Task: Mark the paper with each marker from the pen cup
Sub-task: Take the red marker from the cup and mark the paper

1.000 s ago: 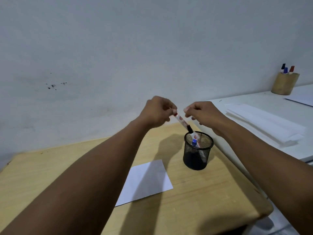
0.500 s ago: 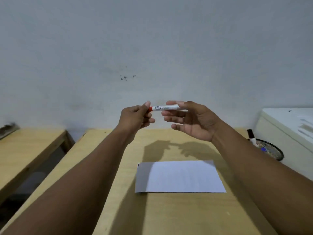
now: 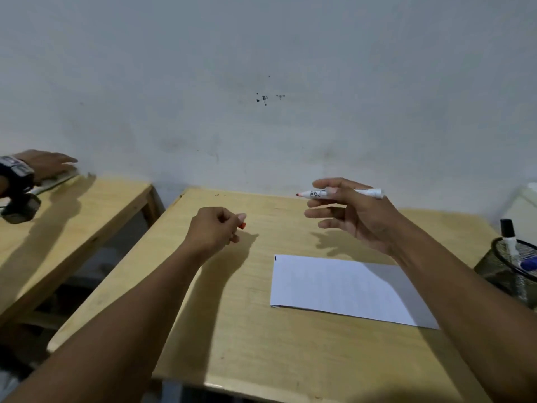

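One pale wooden table [image 3: 261,330] carries a flat white rectangular paper [image 3: 334,286] and a black mesh pen cup [image 3: 511,274] at its right. Above, the right hand [image 3: 357,213] pinches an uncapped marker [image 3: 316,194] level; the left hand [image 3: 215,228] is clenched around its red cap [image 3: 242,226].

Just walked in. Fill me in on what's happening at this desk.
A person is testing markers on a sheet of paper. The right hand holds an uncapped red marker above the wooden desk, tip bare. The left hand is closed around its red cap. The paper shows a small dark mark at its top left corner. More markers stand in the mesh pen cup at the right.
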{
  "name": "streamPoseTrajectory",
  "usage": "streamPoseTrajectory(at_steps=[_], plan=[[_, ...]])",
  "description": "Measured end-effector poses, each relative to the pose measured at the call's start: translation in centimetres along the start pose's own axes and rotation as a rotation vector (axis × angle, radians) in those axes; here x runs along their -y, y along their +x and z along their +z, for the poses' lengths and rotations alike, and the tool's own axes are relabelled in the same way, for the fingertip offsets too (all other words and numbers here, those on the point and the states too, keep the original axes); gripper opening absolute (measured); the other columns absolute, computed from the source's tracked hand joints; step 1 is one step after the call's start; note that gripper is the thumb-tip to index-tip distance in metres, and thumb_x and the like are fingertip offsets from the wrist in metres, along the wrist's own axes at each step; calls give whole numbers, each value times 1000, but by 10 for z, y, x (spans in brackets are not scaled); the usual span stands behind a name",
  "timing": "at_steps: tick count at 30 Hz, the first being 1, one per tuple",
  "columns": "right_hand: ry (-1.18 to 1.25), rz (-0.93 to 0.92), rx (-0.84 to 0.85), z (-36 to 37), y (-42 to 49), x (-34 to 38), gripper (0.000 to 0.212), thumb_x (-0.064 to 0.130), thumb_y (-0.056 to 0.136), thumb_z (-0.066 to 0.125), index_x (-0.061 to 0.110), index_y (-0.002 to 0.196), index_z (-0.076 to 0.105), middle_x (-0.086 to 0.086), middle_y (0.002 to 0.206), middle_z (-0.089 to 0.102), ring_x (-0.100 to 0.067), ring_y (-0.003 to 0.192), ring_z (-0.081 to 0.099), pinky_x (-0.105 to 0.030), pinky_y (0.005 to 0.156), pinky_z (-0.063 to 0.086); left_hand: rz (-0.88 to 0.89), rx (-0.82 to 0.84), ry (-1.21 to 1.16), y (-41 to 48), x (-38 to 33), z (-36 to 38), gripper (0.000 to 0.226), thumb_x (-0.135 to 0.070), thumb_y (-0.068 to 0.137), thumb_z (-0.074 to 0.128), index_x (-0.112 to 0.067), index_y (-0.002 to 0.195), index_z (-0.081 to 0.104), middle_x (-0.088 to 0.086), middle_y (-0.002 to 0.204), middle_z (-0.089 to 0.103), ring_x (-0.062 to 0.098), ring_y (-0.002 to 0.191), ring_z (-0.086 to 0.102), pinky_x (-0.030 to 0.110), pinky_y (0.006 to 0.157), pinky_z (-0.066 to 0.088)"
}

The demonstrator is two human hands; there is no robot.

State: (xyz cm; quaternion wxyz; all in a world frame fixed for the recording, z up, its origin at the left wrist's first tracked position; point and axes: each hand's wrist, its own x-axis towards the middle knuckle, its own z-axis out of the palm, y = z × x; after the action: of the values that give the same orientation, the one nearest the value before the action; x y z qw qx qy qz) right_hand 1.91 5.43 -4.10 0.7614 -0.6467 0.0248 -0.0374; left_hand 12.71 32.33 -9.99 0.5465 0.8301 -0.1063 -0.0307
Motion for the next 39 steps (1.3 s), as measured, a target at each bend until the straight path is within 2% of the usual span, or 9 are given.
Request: streamPoseTrajectory(at_steps=[3, 6, 13, 19, 23, 27, 32, 36, 39], plan=[[-95, 55, -65, 15, -1, -27, 12, 8, 92, 69, 4, 101, 75, -18, 87, 76, -30, 76, 75, -31, 59, 57, 103, 173, 285, -8, 7, 16, 19, -26, 89, 71, -13, 76, 75, -12, 63, 74, 0, 60, 67, 17, 60, 47], [-170, 13, -198, 35, 0, -60, 4, 5, 84, 76, 4, 84, 71, -15, 66, 68, -22, 51, 59, -26, 45, 42, 162, 264, 468, -11, 7, 32, 12, -29, 82, 68, -20, 76, 74, -10, 74, 74, 6, 75, 68, 23, 64, 46], [-215, 48, -330, 52, 2, -101, 16, 13, 85, 75, 3, 77, 67, -15, 64, 73, -27, 51, 62, -20, 39, 37, 130, 305, 442, -9, 12, 33, 24, -48, 80, 73, -24, 81, 71, -9, 76, 73, 9, 73, 64, 26, 64, 43], [-259, 30, -327, 52, 2, -107, 18, 14, 78, 76, -3, 79, 68, -15, 65, 76, -29, 55, 68, -41, 61, 59, 98, 418, 472, -10, 6, 33, 54, -57, 62, 88, -26, 100, 65, -13, 75, 67, 7, 74, 63, 26, 65, 44], [-297, 22, -294, 50, 2, -110, 17, 20, 73, 78, 6, 72, 69, -10, 63, 75, -37, 61, 72, -49, 69, 61, 97, 440, 501, -9, 5, 34, 59, -56, 58, 91, -29, 101, 61, -12, 82, 70, 10, 82, 68, 27, 72, 53], [-333, 23, -258, 50, 2, -112, 16, 24, 67, 78, 12, 65, 67, -10, 63, 73, -27, 56, 68, -56, 69, 61, 87, 447, 493, -7, 7, 35, 60, -56, 57, 92, -29, 102, 61, -12, 82, 69, 9, 82, 68, 26, 69, 51], [-302, 50, -261, 52, 1, -102, 14, 16, 70, 77, 6, 67, 66, -24, 67, 72, -30, 57, 65, -40, 55, 51, 64, 461, 450, -4, 5, 33, 55, -50, 59, 94, -25, 101, 67, -10, 78, 69, 9, 73, 66, 24, 65, 48], [-103, 54, -422, 45, 1, -79, 17, 15, 87, 70, 14, 71, 67, -10, 59, 67, -15, 41, 53, -23, 42, 32, 57, 497, 254, 5, 8, 18, 16, -26, 77, 86, -15, 84, 77, 3, 82, 80, 18, 75, 72, 35, 77, 59], [-86, -20, -412, 29, -5, -41, 18, 19, 90, 76, 11, 77, 66, -5, 55, 64, -10, 37, 49, -19, 36, 33, 75, 423, 56, 7, -11, 15, 12, -11, 85, 80, -1, 90, 78, 6, 80, 79, 16, 74, 67, 20, 63, 53]])
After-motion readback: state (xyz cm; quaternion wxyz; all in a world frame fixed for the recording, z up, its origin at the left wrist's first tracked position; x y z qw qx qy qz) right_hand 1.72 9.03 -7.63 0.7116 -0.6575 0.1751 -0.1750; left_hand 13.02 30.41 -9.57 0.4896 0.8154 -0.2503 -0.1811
